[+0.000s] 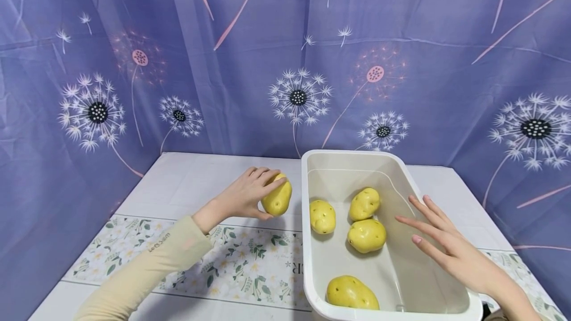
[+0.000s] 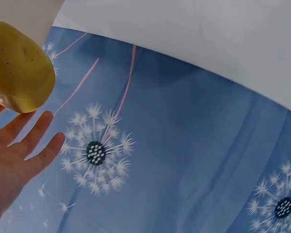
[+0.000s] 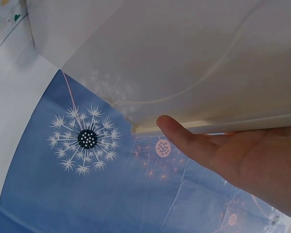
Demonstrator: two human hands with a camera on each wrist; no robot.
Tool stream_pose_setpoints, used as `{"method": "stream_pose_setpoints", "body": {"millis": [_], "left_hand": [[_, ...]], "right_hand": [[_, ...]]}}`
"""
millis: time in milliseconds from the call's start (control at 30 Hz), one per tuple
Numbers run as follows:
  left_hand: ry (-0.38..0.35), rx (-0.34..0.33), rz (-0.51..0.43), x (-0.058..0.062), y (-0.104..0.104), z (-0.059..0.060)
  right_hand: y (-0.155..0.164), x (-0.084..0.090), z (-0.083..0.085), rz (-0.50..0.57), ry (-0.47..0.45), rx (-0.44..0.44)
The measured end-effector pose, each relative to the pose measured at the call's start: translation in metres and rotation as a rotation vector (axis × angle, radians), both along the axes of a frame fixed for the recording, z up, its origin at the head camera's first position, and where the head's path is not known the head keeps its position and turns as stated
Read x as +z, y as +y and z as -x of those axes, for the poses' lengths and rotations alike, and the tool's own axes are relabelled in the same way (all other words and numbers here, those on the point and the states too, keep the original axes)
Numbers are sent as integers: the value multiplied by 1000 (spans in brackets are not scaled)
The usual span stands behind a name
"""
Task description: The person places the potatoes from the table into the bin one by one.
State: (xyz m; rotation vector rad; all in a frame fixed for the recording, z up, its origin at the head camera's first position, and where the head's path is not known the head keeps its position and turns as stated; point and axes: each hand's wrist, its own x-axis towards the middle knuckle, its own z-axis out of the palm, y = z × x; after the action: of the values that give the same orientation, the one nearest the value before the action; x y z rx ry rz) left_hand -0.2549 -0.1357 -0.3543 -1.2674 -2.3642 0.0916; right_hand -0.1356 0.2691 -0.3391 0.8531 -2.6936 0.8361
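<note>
My left hand [image 1: 250,192] grips a yellow potato [image 1: 277,196] between thumb and fingers, above the table just left of a white plastic bin [image 1: 311,261]. In the left wrist view the same potato [image 2: 20,68] sits against the fingertips. Over the bin's right rim hovers my right hand [image 1: 459,249], its fingers spread and nothing in it. The right wrist view has this hand [image 3: 233,158] beside the bin's wall [image 3: 184,58]. Inside the bin lie several more potatoes: one by the left wall [image 1: 322,217], two touching in the middle [image 1: 367,236], one near the front [image 1: 352,292].
A white table [image 1: 187,177] carries a floral runner [image 1: 250,256] across its middle. Purple curtains with dandelion prints [image 1: 241,88] enclose the back and both sides. The bin's high walls stand on the table's right half, its back end close to the curtain.
</note>
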Motion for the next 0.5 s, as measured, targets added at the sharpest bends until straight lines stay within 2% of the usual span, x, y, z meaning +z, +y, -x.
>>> {"method": "stream_pose_setpoints", "body": {"millis": [133,500], "left_hand": [[47,-13,8,8,2,-3],[90,-43,37,29,4,-9]], "right_hand": [[0,0,0,0,-3,-1],[0,0,-1,-2,-4,-4]]}}
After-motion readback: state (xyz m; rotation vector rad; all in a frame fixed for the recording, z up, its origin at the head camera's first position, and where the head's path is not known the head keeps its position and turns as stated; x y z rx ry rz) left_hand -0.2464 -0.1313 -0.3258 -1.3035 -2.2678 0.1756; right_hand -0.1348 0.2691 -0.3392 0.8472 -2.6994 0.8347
